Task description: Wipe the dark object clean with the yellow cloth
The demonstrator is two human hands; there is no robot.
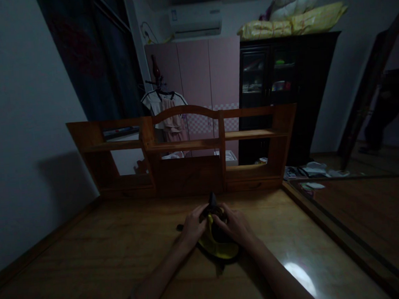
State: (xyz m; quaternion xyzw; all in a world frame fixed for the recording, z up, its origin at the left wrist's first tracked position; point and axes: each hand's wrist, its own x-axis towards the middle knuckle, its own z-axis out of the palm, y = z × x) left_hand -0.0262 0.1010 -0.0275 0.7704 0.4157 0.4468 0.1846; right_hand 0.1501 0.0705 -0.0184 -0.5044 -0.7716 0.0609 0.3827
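Working two-handed, low over a wide, glossy, light-brown wooden surface [90, 248], in front of a long, open, reddish-brown wooden shelf unit [185, 145]. Step in hand, by my read: handling/adjusting the upper end of a curved, yellow-and-dark item [213, 242], mid-surface, near side of the shelf unit. Next move, I'd say, calls for one grip steadying it while the other works the top w/ fine finger control; slipping on the curve = main risk.

Looks: broad yellow band sweeping round a dark hollow, rounded near end, dark edging. Material unclear, too dim to tell, poss. fabric. What it is, can't say.

My right grip [237, 226] is curled round its right side, thumb laid across the top; my left grip [194, 226] is bent in on the left side, fingers part-hidden. Both closed approx. to the item's width, no wide gap.

Smaller bits: dark, pointed piece [212, 199] sticking up btwn my hands; short dark tab [222, 267] at the near end; tiny dark piece [180, 227] just left of my left grip, attached or not, can't tell.
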